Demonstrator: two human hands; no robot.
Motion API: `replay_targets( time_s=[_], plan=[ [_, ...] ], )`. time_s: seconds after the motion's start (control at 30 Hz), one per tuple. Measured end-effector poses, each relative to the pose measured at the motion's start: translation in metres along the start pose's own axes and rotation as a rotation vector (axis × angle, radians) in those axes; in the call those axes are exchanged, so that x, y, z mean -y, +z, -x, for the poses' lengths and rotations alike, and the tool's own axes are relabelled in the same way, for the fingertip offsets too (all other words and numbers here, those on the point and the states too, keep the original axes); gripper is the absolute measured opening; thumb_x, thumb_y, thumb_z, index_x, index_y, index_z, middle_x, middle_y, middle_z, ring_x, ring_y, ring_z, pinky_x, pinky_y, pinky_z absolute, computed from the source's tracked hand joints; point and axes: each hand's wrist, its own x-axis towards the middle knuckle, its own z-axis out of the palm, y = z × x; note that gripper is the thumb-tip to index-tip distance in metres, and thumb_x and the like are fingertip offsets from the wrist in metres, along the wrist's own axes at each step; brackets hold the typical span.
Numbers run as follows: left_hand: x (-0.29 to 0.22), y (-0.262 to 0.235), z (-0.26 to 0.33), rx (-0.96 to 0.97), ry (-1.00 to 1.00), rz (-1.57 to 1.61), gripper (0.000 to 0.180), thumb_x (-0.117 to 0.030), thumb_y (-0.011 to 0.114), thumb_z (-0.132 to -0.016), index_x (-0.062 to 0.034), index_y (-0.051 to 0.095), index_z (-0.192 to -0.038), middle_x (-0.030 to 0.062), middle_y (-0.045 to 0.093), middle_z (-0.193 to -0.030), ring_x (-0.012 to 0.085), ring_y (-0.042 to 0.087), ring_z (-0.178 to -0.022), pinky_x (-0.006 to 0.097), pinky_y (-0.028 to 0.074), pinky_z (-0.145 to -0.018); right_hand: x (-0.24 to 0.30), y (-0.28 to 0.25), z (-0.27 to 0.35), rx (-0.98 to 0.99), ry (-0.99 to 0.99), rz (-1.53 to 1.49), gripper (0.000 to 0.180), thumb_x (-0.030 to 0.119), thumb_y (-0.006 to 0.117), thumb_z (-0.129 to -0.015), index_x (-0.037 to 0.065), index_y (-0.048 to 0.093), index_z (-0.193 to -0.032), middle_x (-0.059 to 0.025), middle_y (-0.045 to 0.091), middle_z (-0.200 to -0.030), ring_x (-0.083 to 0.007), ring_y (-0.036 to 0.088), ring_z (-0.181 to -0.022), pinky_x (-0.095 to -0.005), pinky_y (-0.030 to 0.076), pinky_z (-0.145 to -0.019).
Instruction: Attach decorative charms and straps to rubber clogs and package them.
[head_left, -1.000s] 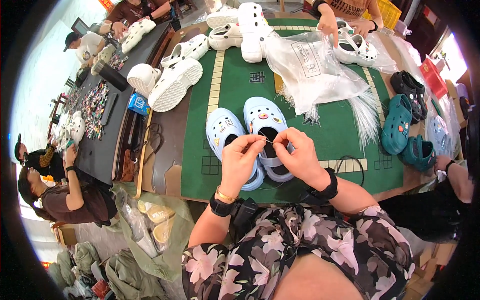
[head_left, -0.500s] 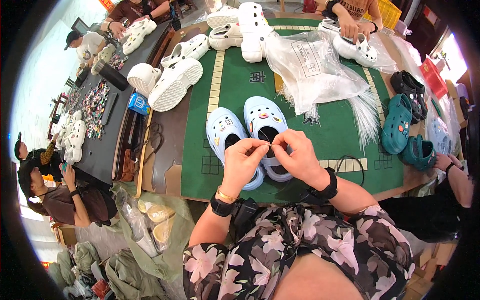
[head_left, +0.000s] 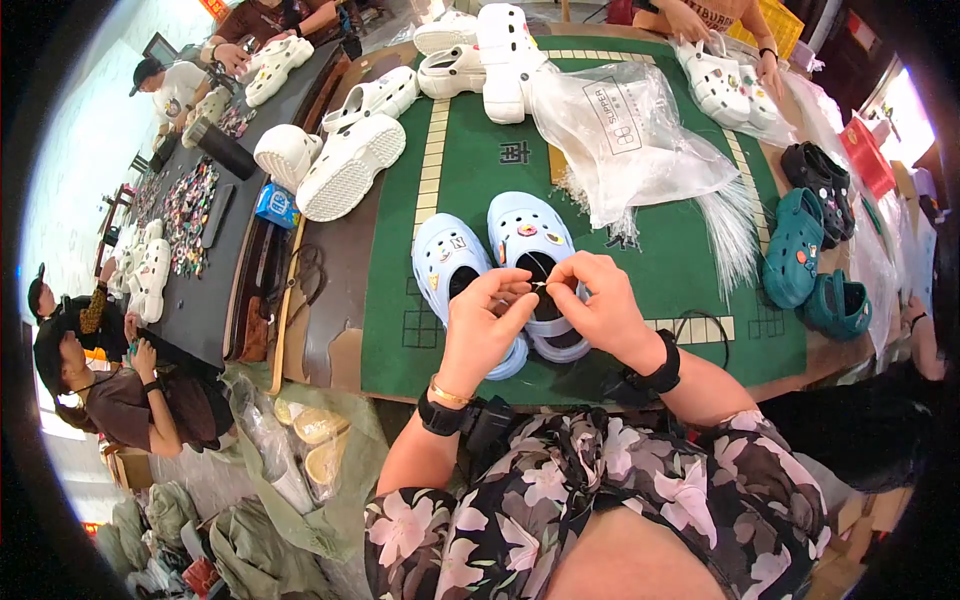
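A pair of pale-blue foam clogs [head_left: 512, 214] with small charms sits left of centre along the near edge of the green rectangular mat [head_left: 660, 275], toes toward its far edge. Above their openings, the right hand [head_left: 605, 312] pinches a thin whitish strand [head_left: 540, 284] between thumb and forefinger; the left hand [head_left: 478, 325] has its thumb and forefinger slightly parted beside it, grip unclear. Teal foam clogs [head_left: 791, 255] stand at the mat's right edge.

A clog pair [head_left: 512, 216] is laid on the mat [head_left: 640, 290]. A plastic bag [head_left: 660, 165] is placed behind it, to the right
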Motion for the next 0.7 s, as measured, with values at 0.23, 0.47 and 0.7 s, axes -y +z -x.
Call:
replay_targets(
  time_s=[0.23,0.47,0.7],
  plan=[
    [-0.0077,-0.0019,0.0036,-0.025,0.222,-0.285,0.008,-0.001,0.069,-0.08,-0.0013,0.066,-0.087,0.0086,0.065,-0.083,0.0169,0.065,-0.072,0.028,0.052,-0.066,0.0014,-0.0005,0.0028,0.077,-0.036,0.014,0.008,0.008,0.067,-0.076,0.006,0.061,-0.081,-0.0058,0.06,-0.073,-0.025,0.059,-0.071,-0.0366,0.042,-0.074],
    [-0.0068,0.0059,0.0018,-0.035,0.369,-0.391,0.01,0.0,0.069,-0.073,-0.0018,0.063,-0.08,0.0113,0.064,-0.094,0.0256,0.064,-0.084,0.033,0.052,-0.073,0.0032,0.0013,0.0021,0.088,-0.132,0.082,0.012,0.008,0.067,-0.072,0.009,0.058,-0.079,-0.0044,0.059,-0.074,-0.0235,0.059,-0.075,-0.0378,0.04,-0.079],
    [-0.0062,0.0055,0.0035,-0.051,0.479,-0.518,0.013,0.002,0.068,-0.064,-0.0017,0.06,-0.074,0.0153,0.059,-0.105,0.0315,0.058,-0.093,0.04,0.048,-0.08,0.0034,-0.0018,-0.0016,0.152,-0.249,0.22,0.013,0.008,0.064,-0.07,0.009,0.055,-0.079,-0.0051,0.057,-0.074,-0.0272,0.057,-0.077,-0.0395,0.04,-0.08]
  ],
)
